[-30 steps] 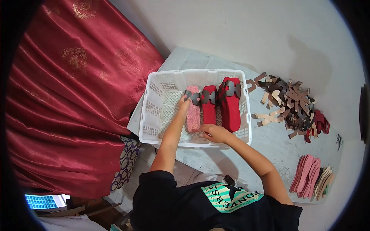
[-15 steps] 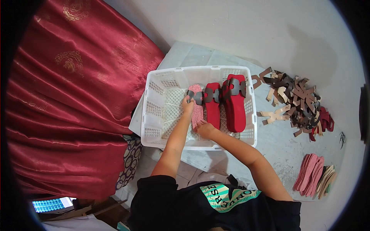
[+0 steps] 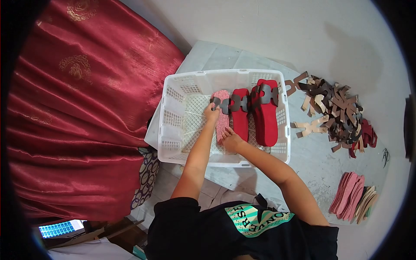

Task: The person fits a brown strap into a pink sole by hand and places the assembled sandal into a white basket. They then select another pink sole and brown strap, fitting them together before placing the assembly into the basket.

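A pink speckled sandal (image 3: 222, 123) with a dark H-shaped strap lies in a white plastic basket (image 3: 173, 156). My left hand (image 3: 212, 113) is closed on the left side of that strap. Near the heel, my right hand (image 3: 231, 141) rests with fingers stretched out against the pink sole's right edge. Just right of it lies a red sandal (image 3: 241, 124) with a similar dark strap. Thicker red platform sandals (image 3: 268, 121), also dark-strapped, lie farther right, partly overlapping each other. The undersides of my fingers are hidden.
The basket rests on a grey table (image 3: 242, 177) by a white wall. To the right lies a heap of brown, black, beige and red strap pieces (image 3: 340, 110). Below it are stacked pink soles (image 3: 347, 196) and beige strips (image 3: 367, 203). A red curtain (image 3: 86, 143) hangs at left.
My right hand has shifted up slightly along the pink sole's edge, its fingers more stretched out. My left hand stays on the strap. The camera view has moved a little.
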A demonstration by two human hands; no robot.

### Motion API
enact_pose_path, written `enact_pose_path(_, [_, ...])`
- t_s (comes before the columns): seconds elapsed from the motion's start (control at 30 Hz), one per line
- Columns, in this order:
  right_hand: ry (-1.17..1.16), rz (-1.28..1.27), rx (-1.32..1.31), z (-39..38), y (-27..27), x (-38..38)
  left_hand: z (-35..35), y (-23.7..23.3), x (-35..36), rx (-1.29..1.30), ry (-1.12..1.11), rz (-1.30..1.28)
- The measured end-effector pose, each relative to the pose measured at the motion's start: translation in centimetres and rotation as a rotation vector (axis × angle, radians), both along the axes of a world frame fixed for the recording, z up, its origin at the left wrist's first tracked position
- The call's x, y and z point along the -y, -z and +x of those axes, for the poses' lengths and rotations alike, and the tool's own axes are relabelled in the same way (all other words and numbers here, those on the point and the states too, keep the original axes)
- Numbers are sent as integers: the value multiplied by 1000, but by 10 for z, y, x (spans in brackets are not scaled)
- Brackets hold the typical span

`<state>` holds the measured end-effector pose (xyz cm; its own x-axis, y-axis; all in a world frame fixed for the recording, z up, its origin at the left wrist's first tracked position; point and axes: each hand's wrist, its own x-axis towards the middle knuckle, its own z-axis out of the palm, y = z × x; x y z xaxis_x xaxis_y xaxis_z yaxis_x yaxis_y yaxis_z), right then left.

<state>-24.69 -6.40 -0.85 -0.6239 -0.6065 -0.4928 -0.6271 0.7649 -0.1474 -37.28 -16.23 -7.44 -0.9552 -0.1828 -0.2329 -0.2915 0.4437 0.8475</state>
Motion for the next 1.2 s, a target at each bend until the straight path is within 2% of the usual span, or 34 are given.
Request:
enact_pose_path(0.1, [5, 55, 46, 0, -6, 1, 2, -3, -2, -2, -37, -95])
enact_pose_path(0.2, [7, 57, 30, 0, 0, 2, -13, 44, 8, -40, -36, -42])
enact_pose_path(0.23, [7, 58, 32, 0, 0, 2, -11, 27, 7, -38, -37, -41])
enact_pose_path(0.3, [-35, 96, -5, 1, 1, 1, -7, -13, 5, 172, 18, -63])
enact_pose_path(0.33, [-36, 97, -4, 1, 2, 1, -6, -30, 5, 173, 17, -62])
enact_pose_path(0.4, [-27, 74, -53, 1, 7, 1, -5, -48, 10, 347, 90, 145])
enact_pose_path(0.53, [-25, 63, -49, 2, 7, 0, -14, -28, 13, 338, 30, 34])
enact_pose_path(0.6, [-28, 72, -34, 3, 0, -2, -12, -11, 11, 166, -182, -58])
enact_pose_path(0.7, [5, 64, -77, 4, 2, -3, -17, 18, 10, 40, -321, -206])
enact_pose_path(0.73, [4, 68, -80, 2, -4, -5, -18, 4, 11, 37, -322, -202])
enact_pose_path(0.8, [8, 78, -58, -1, -12, -11, -23, -17, 21, 390, 129, -226])
enact_pose_path(0.83, [6, 83, -62, 0, -11, -13, -23, -20, 22, 385, 128, -221])
enact_pose_path(0.9, [-21, 62, -101, 1, -13, -15, -23, -28, 25, 385, 254, -379])
enact_pose_path(1.03, [-55, 65, -106, 1, -18, -23, -10, -54, 16, 315, 255, -454])
enact_pose_path(1.1, [-92, -91, -131, 1, -25, -28, -2, -71, 10, 275, 185, -525])
enact_pose_path(1.13, [-90, -90, -138, 2, -30, -29, 0, -76, 10, 268, 185, -526])
enact_pose_path(1.2, [-2, -197, -58, 5, -43, -35, 3, -85, 9, 233, 208, -488])
